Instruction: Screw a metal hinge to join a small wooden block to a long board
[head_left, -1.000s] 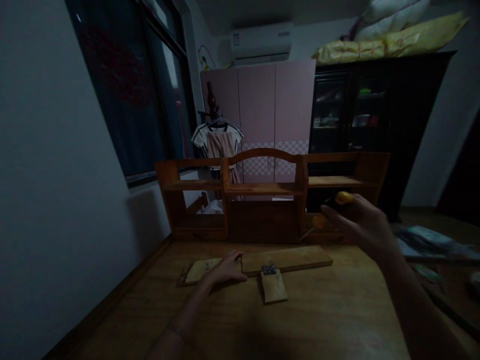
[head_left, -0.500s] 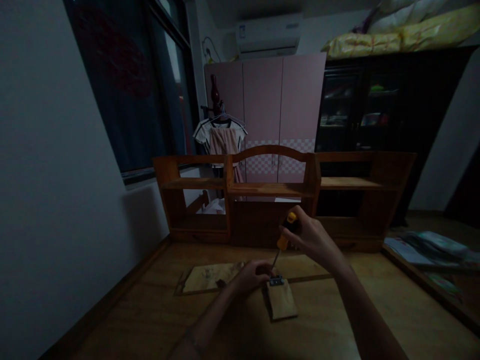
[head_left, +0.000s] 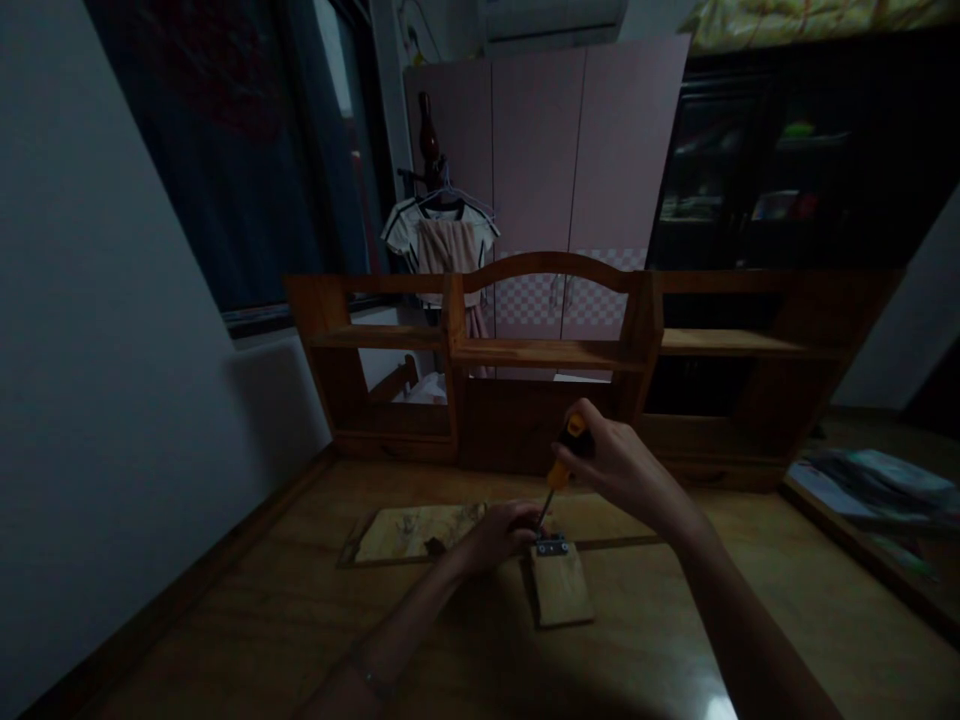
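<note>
My right hand point(head_left: 611, 455) is wrapped around the yellow-and-black handle of a screwdriver point(head_left: 558, 474). The tool slants down to the left, its tip meeting the back edge of a metal hinge point(head_left: 553, 546). That hinge lies across the end of a small wooden board point(head_left: 562, 590). Just left of the tip, my left hand point(head_left: 499, 537) has its fingers curled together against the hinge area; what they pinch is hidden. Behind the hinge runs a long wooden board point(head_left: 600, 520), partly covered by my hands.
A light, stained wooden piece point(head_left: 412, 532) lies left on the wooden tabletop point(head_left: 420, 665). A wooden shelf unit point(head_left: 547, 352) stands along the back. White wall point(head_left: 135, 400) borders the left side, and papers point(head_left: 877, 485) lie at the right.
My view has tilted down and come a little closer, so the scene sits higher. Both hands keep their places at the hinge, with the screwdriver slanted much as before.
</note>
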